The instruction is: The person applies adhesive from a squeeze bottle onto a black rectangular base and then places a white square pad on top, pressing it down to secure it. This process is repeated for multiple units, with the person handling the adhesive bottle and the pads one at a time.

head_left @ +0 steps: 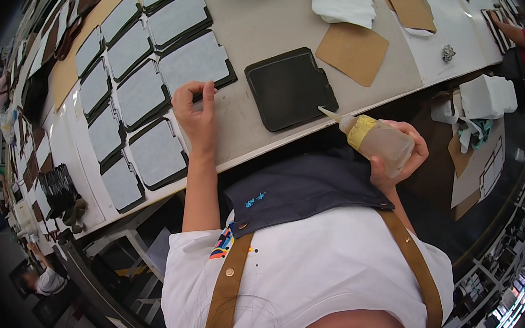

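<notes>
My right hand [414, 148] is wrapped around a translucent squeeze bottle [393, 145] with a yellow label and a narrow pointed nozzle. The bottle tilts so that its tip lies over the lower right corner of a dark flat panel [290, 88], which has a notched right edge. Whether the tip touches the panel cannot be told. My left hand [198, 116] is closed, its fingers curled, beside the lower edge of a black-edged panel faced in pale grey [193, 63]. Anything inside those fingers is hidden. Several similar pale-faced panels [142, 99] lie in rows to the left.
On the grey work board [240, 125] lie a brown card sheet [353, 51] and white folded cloth or paper [340, 3]. More brown sheets [408, 3] and a crumpled ball [448, 52] are farther right. Another person's arm [509, 31] reaches in at the right edge.
</notes>
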`<action>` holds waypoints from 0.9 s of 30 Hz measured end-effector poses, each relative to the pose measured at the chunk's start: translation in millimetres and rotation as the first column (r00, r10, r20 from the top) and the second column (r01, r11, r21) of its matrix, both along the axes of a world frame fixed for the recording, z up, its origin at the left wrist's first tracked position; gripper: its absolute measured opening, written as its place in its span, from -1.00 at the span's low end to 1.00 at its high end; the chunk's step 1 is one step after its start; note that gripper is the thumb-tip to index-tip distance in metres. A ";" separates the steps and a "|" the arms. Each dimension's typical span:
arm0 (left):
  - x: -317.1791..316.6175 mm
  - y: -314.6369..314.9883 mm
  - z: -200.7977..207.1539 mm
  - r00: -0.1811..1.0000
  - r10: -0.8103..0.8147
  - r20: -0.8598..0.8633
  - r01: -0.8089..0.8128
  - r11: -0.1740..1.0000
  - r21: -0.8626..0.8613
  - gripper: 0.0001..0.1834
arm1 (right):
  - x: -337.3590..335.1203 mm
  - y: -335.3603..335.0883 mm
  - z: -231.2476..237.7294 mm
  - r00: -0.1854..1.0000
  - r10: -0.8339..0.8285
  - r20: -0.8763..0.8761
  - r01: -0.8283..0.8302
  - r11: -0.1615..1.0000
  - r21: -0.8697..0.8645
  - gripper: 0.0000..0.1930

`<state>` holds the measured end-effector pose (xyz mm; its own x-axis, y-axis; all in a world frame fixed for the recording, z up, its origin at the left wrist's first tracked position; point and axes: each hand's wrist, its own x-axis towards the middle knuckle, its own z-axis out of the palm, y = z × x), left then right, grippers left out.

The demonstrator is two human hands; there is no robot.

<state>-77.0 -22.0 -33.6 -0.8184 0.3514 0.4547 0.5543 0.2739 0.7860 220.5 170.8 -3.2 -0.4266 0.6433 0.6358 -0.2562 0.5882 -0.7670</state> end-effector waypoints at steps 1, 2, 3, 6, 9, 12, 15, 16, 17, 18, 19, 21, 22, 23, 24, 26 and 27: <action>0.4 -0.1 0.4 1.000 0.002 0.030 -0.002 1.000 0.014 -0.79 | -1.5 -1.6 -0.6 1.000 0.019 0.006 -0.019 1.000 0.022 -0.16; 0.5 -0.2 0.7 1.000 -0.001 0.032 0.000 1.000 0.014 -0.79 | -4.0 -3.7 -0.6 0.999 0.033 0.001 -0.033 0.999 0.035 -0.15; 0.4 -0.6 1.0 0.999 -0.002 0.032 0.002 1.000 0.014 -0.79 | -7.4 -6.5 -0.8 0.999 0.048 -0.006 -0.048 0.998 0.046 -0.15; 0.2 -0.3 0.5 1.000 -0.005 0.024 0.004 1.000 0.015 -0.79 | -15.4 -14.3 -0.5 0.995 0.099 -0.009 -0.099 0.993 0.066 -0.13; -0.1 -1.0 0.6 1.000 -0.006 -0.028 0.006 1.000 -0.017 -0.81 | -23.0 -21.6 -0.1 0.986 0.167 -0.013 -0.166 0.984 0.062 -0.11; -0.2 -1.8 0.4 0.999 -0.010 -0.042 0.009 0.999 -0.032 -0.82 | -31.1 -27.5 -1.9 0.969 0.245 -0.027 -0.243 0.968 0.062 -0.10; 0.1 -1.6 0.4 0.999 -0.006 -0.047 0.004 0.999 -0.042 -0.82 | -40.6 -31.7 -6.7 0.950 0.309 -0.039 -0.305 0.949 0.078 -0.09; 0.1 -1.6 0.6 0.999 -0.004 -0.052 0.001 0.999 -0.047 -0.82 | -43.3 -32.8 -8.1 0.944 0.326 -0.042 -0.322 0.943 0.086 -0.08; 0.1 -1.9 0.7 0.998 -0.004 -0.061 0.001 0.999 -0.046 -0.83 | -45.9 -33.5 -7.7 0.937 0.346 -0.046 -0.343 0.937 0.072 -0.08; -0.2 -1.6 0.3 0.998 -0.004 -0.069 0.001 0.999 -0.043 -0.83 | -48.7 -33.3 -5.4 0.929 0.366 -0.049 -0.363 0.930 0.060 -0.08; -0.6 -1.2 -0.1 0.997 -0.006 -0.077 0.003 0.999 -0.040 -0.83 | -50.9 -33.7 -3.0 0.922 0.384 -0.052 -0.382 0.923 0.048 -0.09; -0.5 -1.3 -1.6 0.999 0.003 -0.050 -0.005 0.999 -0.036 -0.83 | -54.6 -37.7 0.9 0.964 0.215 -0.154 -0.248 0.936 -0.249 -0.07; -0.2 -1.7 -2.0 0.999 0.009 -0.036 -0.011 0.999 -0.034 -0.83 | -55.6 -38.0 3.4 0.976 0.119 -0.184 -0.184 0.900 -0.394 -0.06; -0.3 -2.1 -1.9 0.999 0.008 -0.039 -0.009 0.999 -0.036 -0.84 | -52.5 -25.5 5.8 0.999 -0.009 -0.047 -0.011 0.914 -0.406 -0.15; -0.5 -1.8 -1.4 0.999 0.002 -0.047 -0.004 0.999 -0.036 -0.84 | -51.2 -12.6 5.7 0.987 -0.107 -0.119 0.024 0.835 -0.550 -0.22; 1.3 -2.0 -1.4 1.000 0.011 -0.007 -0.011 1.000 -0.008 -0.83 | -48.8 22.2 3.4 0.956 -0.236 -0.176 0.064 0.751 -0.657 -0.32; 2.0 -1.4 -2.4 0.999 0.015 0.036 -0.016 1.000 0.019 -0.82 | -44.9 45.3 1.5 0.946 -0.266 -0.185 0.092 0.767 -0.635 -0.35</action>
